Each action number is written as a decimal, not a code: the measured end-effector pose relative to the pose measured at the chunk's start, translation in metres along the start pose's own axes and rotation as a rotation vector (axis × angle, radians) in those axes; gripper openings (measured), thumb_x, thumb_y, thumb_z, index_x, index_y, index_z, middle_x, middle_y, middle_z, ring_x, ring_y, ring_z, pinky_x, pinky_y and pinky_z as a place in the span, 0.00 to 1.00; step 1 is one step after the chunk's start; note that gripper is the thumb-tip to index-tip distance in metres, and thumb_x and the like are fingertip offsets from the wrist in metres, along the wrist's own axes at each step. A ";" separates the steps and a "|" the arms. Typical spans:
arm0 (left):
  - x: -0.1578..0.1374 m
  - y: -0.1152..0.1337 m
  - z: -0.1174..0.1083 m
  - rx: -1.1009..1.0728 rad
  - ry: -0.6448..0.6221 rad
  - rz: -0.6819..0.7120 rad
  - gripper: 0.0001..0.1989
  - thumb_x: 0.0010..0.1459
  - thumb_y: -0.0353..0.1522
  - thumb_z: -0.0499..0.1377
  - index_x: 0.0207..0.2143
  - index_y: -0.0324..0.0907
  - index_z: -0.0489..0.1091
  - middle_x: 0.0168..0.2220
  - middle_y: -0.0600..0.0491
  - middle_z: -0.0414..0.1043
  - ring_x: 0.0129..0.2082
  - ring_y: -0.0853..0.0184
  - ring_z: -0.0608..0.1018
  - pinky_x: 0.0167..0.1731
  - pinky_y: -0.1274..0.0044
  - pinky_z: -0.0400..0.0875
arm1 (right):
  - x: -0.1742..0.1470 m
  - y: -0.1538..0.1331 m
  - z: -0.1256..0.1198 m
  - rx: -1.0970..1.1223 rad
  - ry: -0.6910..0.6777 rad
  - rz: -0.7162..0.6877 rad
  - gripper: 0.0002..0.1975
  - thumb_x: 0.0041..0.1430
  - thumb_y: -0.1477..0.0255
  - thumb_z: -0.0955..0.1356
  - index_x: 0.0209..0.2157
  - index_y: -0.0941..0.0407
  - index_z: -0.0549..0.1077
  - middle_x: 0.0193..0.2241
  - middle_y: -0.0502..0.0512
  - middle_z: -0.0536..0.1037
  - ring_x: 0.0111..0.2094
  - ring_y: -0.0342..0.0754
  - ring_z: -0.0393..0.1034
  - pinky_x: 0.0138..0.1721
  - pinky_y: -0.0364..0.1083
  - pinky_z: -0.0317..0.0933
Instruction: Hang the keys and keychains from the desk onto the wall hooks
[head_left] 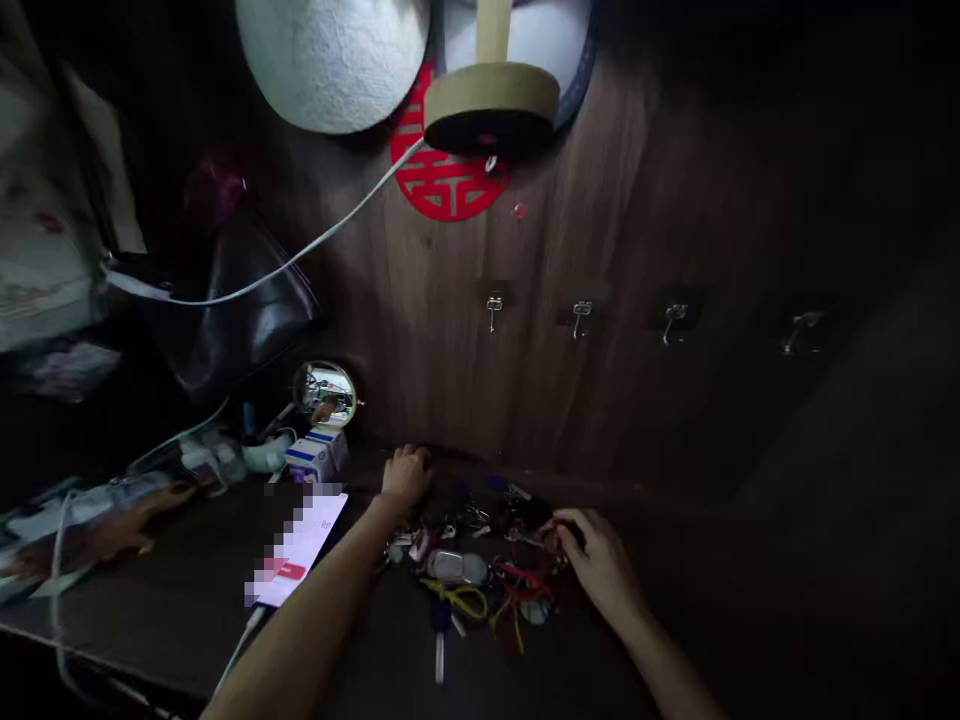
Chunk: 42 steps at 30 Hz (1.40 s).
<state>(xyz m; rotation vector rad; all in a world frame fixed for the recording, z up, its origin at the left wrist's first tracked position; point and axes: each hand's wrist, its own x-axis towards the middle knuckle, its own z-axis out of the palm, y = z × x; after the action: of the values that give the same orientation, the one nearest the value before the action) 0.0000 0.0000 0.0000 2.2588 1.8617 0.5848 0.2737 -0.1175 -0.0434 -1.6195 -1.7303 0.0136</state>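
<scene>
A heap of keys and key rings lies on the dark tabletop between my two hands. In it are a grey oval key fob (457, 568), a yellow cord loop (466, 598), tangled red cords (525, 585) and a key with a dark head (440, 640). My left hand (406, 475) rests at the back left of the heap, its fingers stretched toward the wall; the fingertips are dim. At the heap's right edge my right hand (596, 555) has thumb and forefinger closed around a small red item (553, 540), blurred and partly covered by the fingers.
A lit phone (300, 550) with a white cable lies left of my left forearm. Behind it stand a small box (318, 455) and a round mirror (325, 393). A lamp (491, 105) hangs above. Metal hooks (582, 320) line the wooden wall (427, 340).
</scene>
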 end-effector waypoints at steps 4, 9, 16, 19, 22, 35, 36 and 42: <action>0.001 0.001 0.003 -0.052 0.023 0.020 0.09 0.52 0.25 0.53 0.35 0.39 0.70 0.39 0.45 0.71 0.44 0.60 0.71 0.46 0.70 0.62 | 0.000 0.002 0.000 -0.014 0.019 0.004 0.11 0.57 0.67 0.59 0.33 0.52 0.71 0.33 0.56 0.75 0.38 0.52 0.68 0.40 0.50 0.60; -0.004 -0.002 0.002 -0.216 0.094 0.063 0.07 0.53 0.25 0.53 0.31 0.40 0.69 0.34 0.49 0.72 0.38 0.66 0.74 0.42 0.76 0.64 | 0.000 0.003 0.000 -0.006 0.024 -0.024 0.10 0.57 0.68 0.59 0.33 0.52 0.71 0.33 0.55 0.75 0.37 0.51 0.68 0.39 0.50 0.61; -0.041 0.016 -0.002 -1.152 0.135 -0.081 0.14 0.48 0.41 0.60 0.33 0.39 0.68 0.28 0.54 0.73 0.27 0.69 0.74 0.26 0.80 0.65 | 0.002 -0.006 -0.003 0.038 0.100 -0.043 0.10 0.57 0.67 0.60 0.34 0.52 0.71 0.34 0.55 0.76 0.38 0.52 0.68 0.39 0.51 0.60; -0.064 0.034 0.007 -1.615 -0.015 -0.178 0.21 0.39 0.41 0.66 0.33 0.40 0.66 0.30 0.53 0.74 0.25 0.71 0.73 0.26 0.81 0.64 | 0.003 -0.020 -0.003 0.104 0.142 -0.046 0.10 0.58 0.66 0.60 0.34 0.52 0.71 0.33 0.54 0.76 0.38 0.52 0.69 0.39 0.50 0.60; -0.081 0.048 0.019 -1.752 -0.144 -0.205 0.22 0.36 0.39 0.69 0.31 0.39 0.65 0.29 0.52 0.74 0.26 0.71 0.74 0.28 0.81 0.65 | 0.000 -0.042 -0.001 0.199 0.147 -0.075 0.10 0.59 0.65 0.61 0.34 0.52 0.72 0.32 0.53 0.76 0.36 0.50 0.69 0.39 0.48 0.60; -0.101 0.064 0.021 -1.492 -0.297 0.013 0.16 0.42 0.36 0.67 0.31 0.41 0.66 0.28 0.54 0.74 0.28 0.71 0.74 0.28 0.82 0.65 | -0.011 -0.073 0.008 0.403 0.077 -0.200 0.06 0.58 0.70 0.64 0.30 0.52 0.73 0.28 0.51 0.75 0.33 0.46 0.69 0.37 0.46 0.60; -0.102 0.065 0.021 -1.465 -0.272 0.025 0.15 0.43 0.37 0.66 0.32 0.41 0.66 0.29 0.53 0.74 0.30 0.69 0.75 0.30 0.81 0.66 | -0.011 -0.073 0.007 0.412 0.077 -0.199 0.06 0.58 0.70 0.64 0.29 0.53 0.72 0.27 0.51 0.74 0.33 0.46 0.68 0.37 0.45 0.60; -0.104 0.060 0.015 -1.282 0.072 0.057 0.13 0.52 0.40 0.58 0.36 0.41 0.68 0.37 0.50 0.74 0.40 0.64 0.74 0.42 0.75 0.67 | 0.005 -0.067 -0.008 0.560 0.181 0.007 0.08 0.58 0.67 0.63 0.31 0.54 0.70 0.30 0.53 0.75 0.33 0.46 0.69 0.34 0.43 0.62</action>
<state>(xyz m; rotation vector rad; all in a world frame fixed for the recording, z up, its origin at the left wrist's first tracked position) 0.0452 -0.1113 -0.0128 1.3792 0.8837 1.3512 0.2216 -0.1305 -0.0026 -1.1725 -1.4172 0.3178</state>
